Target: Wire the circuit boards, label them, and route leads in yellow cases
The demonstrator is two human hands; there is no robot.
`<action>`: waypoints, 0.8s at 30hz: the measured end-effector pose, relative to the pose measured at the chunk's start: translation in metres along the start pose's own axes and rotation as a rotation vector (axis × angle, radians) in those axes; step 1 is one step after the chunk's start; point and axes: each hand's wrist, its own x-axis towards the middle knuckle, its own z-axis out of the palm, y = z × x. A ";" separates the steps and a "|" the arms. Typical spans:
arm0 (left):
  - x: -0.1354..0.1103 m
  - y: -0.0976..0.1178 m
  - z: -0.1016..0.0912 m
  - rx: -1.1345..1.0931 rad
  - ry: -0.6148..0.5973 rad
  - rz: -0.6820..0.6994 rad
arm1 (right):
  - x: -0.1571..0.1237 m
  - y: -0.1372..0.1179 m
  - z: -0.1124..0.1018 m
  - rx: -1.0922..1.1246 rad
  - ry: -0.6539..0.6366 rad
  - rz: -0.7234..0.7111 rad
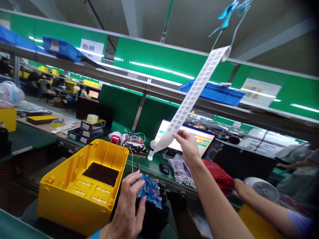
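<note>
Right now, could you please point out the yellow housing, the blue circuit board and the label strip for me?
yellow housing (74, 186): head view, on its ribbed inner floor.
blue circuit board (151, 191): head view, on its bare face.
label strip (191, 96): head view, mid-length of the hanging strip.

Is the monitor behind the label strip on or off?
On. The monitor glows white with green and orange rows, partly hidden by the label strip and right hand.

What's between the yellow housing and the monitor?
Head view: a red scanner and a wired board on the bench, between housing and monitor.
</note>
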 end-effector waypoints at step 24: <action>0.214 -0.010 0.006 -0.450 -0.171 -0.029 | -0.047 -0.055 0.007 0.158 -0.090 -0.189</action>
